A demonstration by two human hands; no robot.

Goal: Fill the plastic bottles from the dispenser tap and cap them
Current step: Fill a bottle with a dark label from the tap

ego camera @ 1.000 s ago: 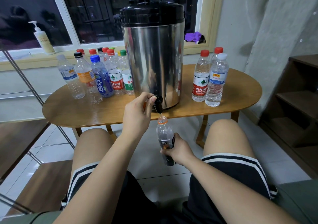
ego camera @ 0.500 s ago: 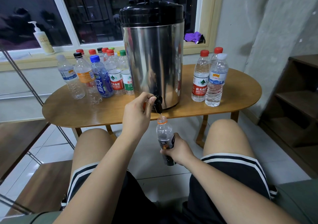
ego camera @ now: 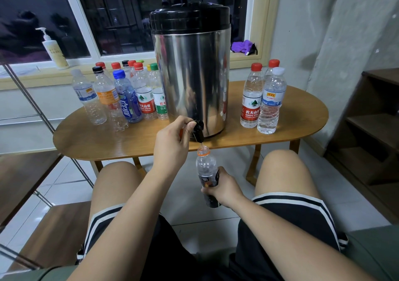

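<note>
A tall steel dispenser (ego camera: 192, 71) with a black lid stands on the oval wooden table (ego camera: 90, 138). Its black tap (ego camera: 198, 130) juts over the table's front edge. My left hand (ego camera: 172, 142) pinches the tap's lever, with something orange partly hidden in its palm. Below the spout my right hand (ego camera: 224, 189) holds an uncapped, dark-labelled bottle (ego camera: 206, 168) with an orange neck ring, upright, and a thin stream of water runs into its mouth. Several capped bottles (ego camera: 127, 97) stand left of the dispenser. Three capped bottles (ego camera: 262, 99) stand to its right.
A pump lotion bottle (ego camera: 55, 50) and a purple cloth (ego camera: 243, 46) lie on the window sill behind. A dark wooden shelf (ego camera: 371, 129) stands at the right, a metal-framed bench (ego camera: 28, 172) at the left. My bare knees flank the held bottle over the tiled floor.
</note>
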